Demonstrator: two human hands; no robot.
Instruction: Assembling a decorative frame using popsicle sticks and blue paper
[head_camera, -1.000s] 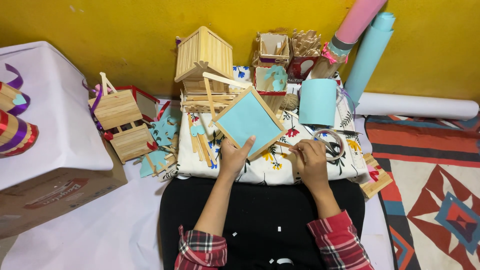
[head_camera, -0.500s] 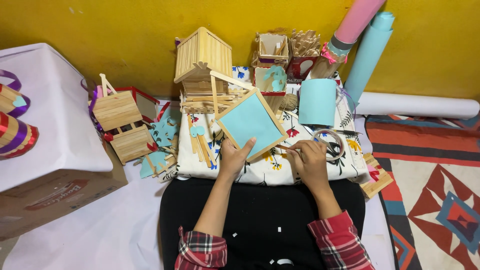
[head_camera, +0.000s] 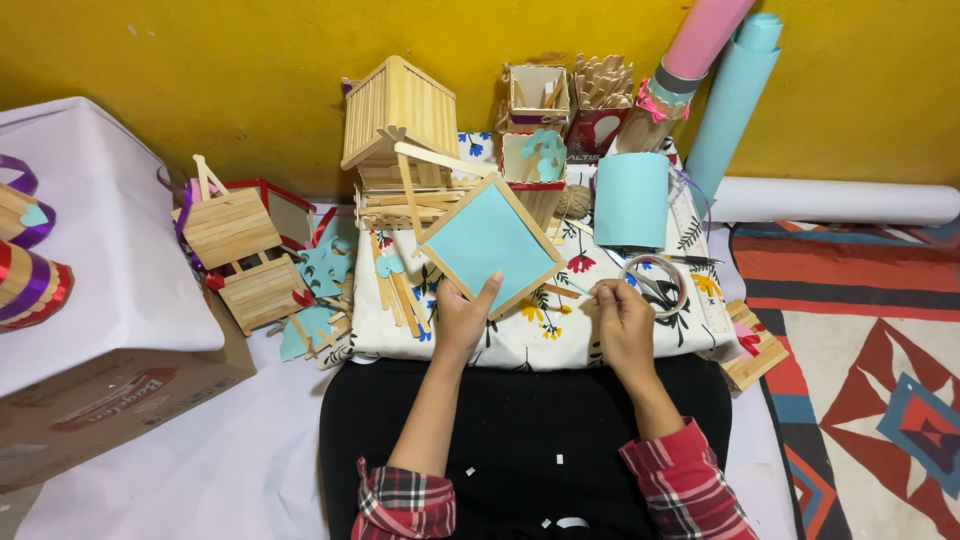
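Left hand (head_camera: 462, 318) gripping blue panel (head_camera: 490, 245), thumb pressing its face. Right hand (head_camera: 622, 322) pinching thin stick (head_camera: 572, 287). Risking the tilted panel slipping from so shallow a grip.

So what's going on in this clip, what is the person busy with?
A person in a plaid shirt sits at a floral cloth spread with craft pieces. The left hand holds up a square stick frame with a light blue panel, tilted on one corner. The right hand pinches something thin just beside it; what it is cannot be made out. Behind stand a small stick house, a blue paper roll and a tape ring.
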